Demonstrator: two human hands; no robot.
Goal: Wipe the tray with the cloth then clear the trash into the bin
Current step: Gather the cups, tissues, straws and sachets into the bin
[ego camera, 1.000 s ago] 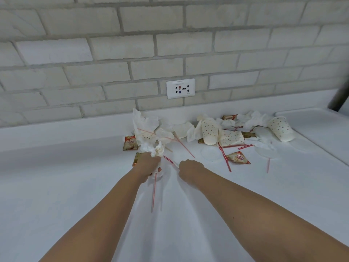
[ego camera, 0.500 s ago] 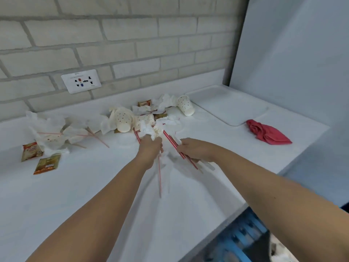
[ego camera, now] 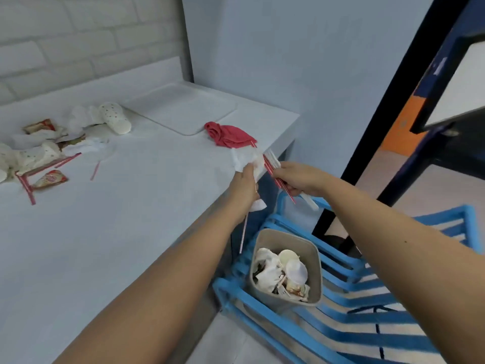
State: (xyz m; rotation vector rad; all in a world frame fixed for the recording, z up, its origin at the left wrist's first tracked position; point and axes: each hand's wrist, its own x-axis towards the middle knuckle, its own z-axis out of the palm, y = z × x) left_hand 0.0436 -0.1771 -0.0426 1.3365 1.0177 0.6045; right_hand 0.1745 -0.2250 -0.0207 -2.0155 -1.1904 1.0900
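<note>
Grey plastic, the bin stands nearest us, set on a blue slatted rack at the end of the white counter. It holds crumpled paper, round lids and stained scraps.

Above and beyond it, we find both hands at the counter's edge, close together but apart. The left hand is clenched round a wad of white tissue, which sticks out above and below the fist. One thin straw hangs from that fist down past the counter's edge, towards the bin. The right hand is off the counter and over the rack, fingers curled round a bundle of red straws held slantwise. A white piece juts from the same grasp — possibly a wrapped straw or cutlery, but motion blur prevents a finding.

Just beyond the hands the red cloth lies bunched on the counter, just beside the near corner of the tray. The tray is white and lies flat in the counter's far corner, against the wall.

Well apart, at the counter's left, the remaining trash lies scattered — dotted paper cups on their sides, tissues, sachets and loose straws. Behind it rises a pale brick wall.
</note>
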